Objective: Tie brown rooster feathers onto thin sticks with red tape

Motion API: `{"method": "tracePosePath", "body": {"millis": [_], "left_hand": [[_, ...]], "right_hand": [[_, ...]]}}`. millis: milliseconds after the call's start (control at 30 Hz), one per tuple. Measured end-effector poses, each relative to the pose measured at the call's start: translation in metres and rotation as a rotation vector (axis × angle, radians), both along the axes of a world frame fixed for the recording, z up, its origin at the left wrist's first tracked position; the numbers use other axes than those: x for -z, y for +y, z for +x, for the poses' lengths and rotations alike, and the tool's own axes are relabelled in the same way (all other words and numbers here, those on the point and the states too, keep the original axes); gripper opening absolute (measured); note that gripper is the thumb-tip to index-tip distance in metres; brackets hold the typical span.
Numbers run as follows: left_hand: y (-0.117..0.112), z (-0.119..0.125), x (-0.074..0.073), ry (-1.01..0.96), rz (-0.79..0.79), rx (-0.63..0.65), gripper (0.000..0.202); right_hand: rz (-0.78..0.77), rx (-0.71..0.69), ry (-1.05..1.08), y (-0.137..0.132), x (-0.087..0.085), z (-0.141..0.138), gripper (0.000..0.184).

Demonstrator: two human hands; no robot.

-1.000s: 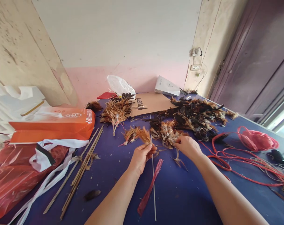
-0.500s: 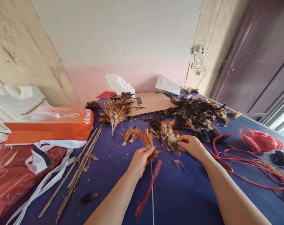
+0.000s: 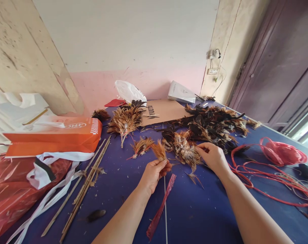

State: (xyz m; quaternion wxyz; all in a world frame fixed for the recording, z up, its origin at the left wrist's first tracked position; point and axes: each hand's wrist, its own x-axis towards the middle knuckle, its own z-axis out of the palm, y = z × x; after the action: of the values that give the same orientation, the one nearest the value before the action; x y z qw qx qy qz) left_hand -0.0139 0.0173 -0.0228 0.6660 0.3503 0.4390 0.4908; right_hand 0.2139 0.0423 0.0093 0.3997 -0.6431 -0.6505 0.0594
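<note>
My left hand (image 3: 156,173) is closed around the base of a small bunch of brown feathers (image 3: 159,150), which fan upward from the fingers. To its right, my right hand (image 3: 213,157) pinches a feather at the right edge of a loose pile of brown and white feathers (image 3: 183,147); the fingertips partly hide it. Two small tied feather tufts (image 3: 141,146) lie just left of the held bunch. Below my left hand, a flat red plastic strip (image 3: 162,206) rests on the blue table (image 3: 194,217).
Thin sticks (image 3: 86,186) and an orange bag (image 3: 52,135) lie left. A feather duster head (image 3: 126,120) is beside a cardboard sheet (image 3: 166,112). Dark feathers (image 3: 215,127) are heaped behind my right hand. Pink plastic cord (image 3: 283,152) spreads at the right.
My right hand has moved slightly right and up along the pile, whose right edge has spread outward. My left hand keeps its place and its feather bunch.
</note>
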Motion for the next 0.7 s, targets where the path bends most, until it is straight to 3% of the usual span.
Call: {"method": "tracePosePath", "body": {"millis": [100, 267, 400, 500, 700], "left_hand": [[0.0, 0.0, 0.001, 0.004, -0.004, -0.001, 0.026], [0.0, 0.0, 0.002, 0.016, -0.005, 0.009, 0.026], [0.0, 0.0, 0.002, 0.019, 0.003, 0.015, 0.025], [0.001, 0.0, 0.003, 0.017, 0.014, 0.021, 0.025], [0.001, -0.001, 0.004, 0.008, 0.018, 0.025, 0.024]], "right_hand": [[-0.074, 0.028, -0.141, -0.002, 0.004, -0.013, 0.026], [-0.255, 0.13, -0.367, -0.004, 0.01, -0.036, 0.045], [-0.244, 0.123, -0.441, -0.001, 0.017, -0.04, 0.026], [-0.214, 0.094, -0.39, 0.001, 0.021, -0.031, 0.017], [-0.242, -0.023, -0.034, 0.011, 0.021, -0.005, 0.018]]}}
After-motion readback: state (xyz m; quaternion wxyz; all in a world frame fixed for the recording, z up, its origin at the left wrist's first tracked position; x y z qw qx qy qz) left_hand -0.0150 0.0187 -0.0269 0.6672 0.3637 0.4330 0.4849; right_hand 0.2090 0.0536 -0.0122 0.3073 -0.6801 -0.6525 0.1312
